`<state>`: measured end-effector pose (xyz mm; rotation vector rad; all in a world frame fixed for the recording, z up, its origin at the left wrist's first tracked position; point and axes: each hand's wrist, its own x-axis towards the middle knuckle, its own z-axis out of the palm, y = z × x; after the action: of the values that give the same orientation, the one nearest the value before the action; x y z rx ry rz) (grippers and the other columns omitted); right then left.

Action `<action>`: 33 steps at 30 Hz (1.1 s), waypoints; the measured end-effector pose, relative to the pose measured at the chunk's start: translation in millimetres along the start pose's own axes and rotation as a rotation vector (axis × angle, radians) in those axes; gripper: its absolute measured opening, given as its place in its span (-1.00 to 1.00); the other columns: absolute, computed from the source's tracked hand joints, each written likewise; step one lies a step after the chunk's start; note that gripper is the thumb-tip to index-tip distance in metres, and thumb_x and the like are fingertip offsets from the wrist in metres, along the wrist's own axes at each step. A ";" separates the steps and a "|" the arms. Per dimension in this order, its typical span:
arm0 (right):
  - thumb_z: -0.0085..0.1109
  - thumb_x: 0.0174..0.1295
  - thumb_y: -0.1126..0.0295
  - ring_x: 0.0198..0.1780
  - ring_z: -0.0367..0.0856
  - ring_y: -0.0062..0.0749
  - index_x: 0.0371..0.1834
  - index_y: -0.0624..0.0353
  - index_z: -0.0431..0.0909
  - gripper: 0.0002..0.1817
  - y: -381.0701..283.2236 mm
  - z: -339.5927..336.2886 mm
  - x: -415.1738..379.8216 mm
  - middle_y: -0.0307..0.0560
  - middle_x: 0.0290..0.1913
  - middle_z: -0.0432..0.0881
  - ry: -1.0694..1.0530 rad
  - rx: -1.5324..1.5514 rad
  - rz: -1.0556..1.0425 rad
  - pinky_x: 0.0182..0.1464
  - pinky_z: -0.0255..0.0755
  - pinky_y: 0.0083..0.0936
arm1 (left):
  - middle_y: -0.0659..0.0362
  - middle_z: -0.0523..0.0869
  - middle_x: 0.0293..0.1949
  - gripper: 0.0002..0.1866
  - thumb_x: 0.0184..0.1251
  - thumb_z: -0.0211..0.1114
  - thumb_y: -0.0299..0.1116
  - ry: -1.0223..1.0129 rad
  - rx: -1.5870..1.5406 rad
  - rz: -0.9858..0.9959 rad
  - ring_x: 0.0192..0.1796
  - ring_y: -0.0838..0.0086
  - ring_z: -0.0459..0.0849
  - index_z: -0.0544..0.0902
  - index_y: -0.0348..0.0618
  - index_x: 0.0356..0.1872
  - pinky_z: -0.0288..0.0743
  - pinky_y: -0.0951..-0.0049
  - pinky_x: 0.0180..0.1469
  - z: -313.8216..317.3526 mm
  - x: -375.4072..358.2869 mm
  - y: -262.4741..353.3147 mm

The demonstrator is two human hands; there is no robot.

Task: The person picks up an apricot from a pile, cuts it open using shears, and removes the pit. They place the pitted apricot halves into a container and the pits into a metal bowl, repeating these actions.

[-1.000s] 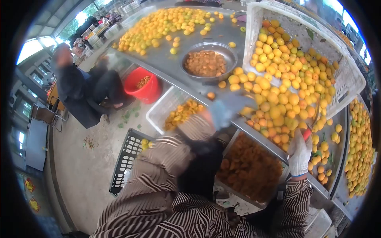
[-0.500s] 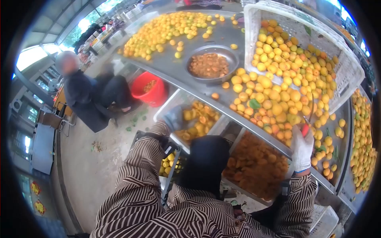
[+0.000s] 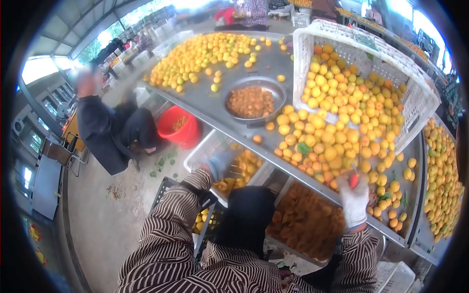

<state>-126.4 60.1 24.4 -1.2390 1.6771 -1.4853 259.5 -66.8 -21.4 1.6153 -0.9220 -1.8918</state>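
My right hand [image 3: 354, 202], in a white glove with a blue cuff edge, is closed on a red-handled tool [image 3: 353, 180] whose thin metal end points up over the apricots. Those whole yellow-orange apricots [image 3: 332, 146] are heaped on the metal table [image 3: 195, 105] in front of it. My left hand [image 3: 221, 163], in a grey-blue glove, is over the near left part of a white crate [image 3: 195, 158] of split apricots [image 3: 244, 168]. Motion smears its fingers. Below the table edge, between my arms, sits a bin of darker apricot pieces [image 3: 308, 219].
A metal bowl of apricot pieces [image 3: 251, 101] stands on the table. Behind the heap, a white basket [image 3: 420, 115] lies tipped with apricots spilling out. At left, a person in dark clothes [image 3: 105, 127] sits by a red bucket [image 3: 181, 132]. More apricots [image 3: 442, 180] cover the table at right.
The whole view has shifted slightly. My right hand has drawn back toward the table edge with the tool. My left hand has moved a little right and lower over the crate.
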 end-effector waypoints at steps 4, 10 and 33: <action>0.39 0.12 0.54 -0.38 0.48 -0.72 -0.22 0.26 0.54 -0.78 -31.2 13.1 -23.3 -0.32 -0.37 0.57 -0.209 0.086 -0.072 -0.30 0.41 -0.72 | 0.01 0.70 0.00 -0.42 0.47 0.22 -0.02 -0.342 0.174 0.211 -0.01 0.30 0.72 0.44 -0.27 0.29 0.68 0.34 0.03 106.8 -74.0 31.1; 0.38 0.18 0.49 -0.27 0.55 -0.68 -0.05 0.32 0.58 -0.70 -27.3 12.8 -36.4 -0.26 -0.26 0.66 -0.341 0.151 -0.025 -0.14 0.48 -0.65 | 0.04 0.70 -0.04 -0.50 0.45 0.28 -0.16 -0.640 0.153 0.153 -0.11 0.36 0.76 0.49 -0.32 0.24 0.70 0.39 -0.01 190.0 -87.7 19.4; 0.31 0.23 0.33 -0.24 0.72 -0.22 -0.08 0.22 0.62 -0.73 7.7 -10.6 -13.6 0.09 -0.27 0.69 -0.058 -0.036 -0.074 -0.14 0.57 -0.43 | 0.07 0.67 0.01 -0.56 0.42 0.23 -0.20 0.006 0.797 0.586 -0.02 0.26 0.68 0.49 -0.14 0.24 0.62 0.29 0.01 106.7 118.7 169.8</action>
<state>-132.2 76.5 17.2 -1.3634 1.6427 -1.4536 122.2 -245.9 36.7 1.4670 -2.0509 -1.1581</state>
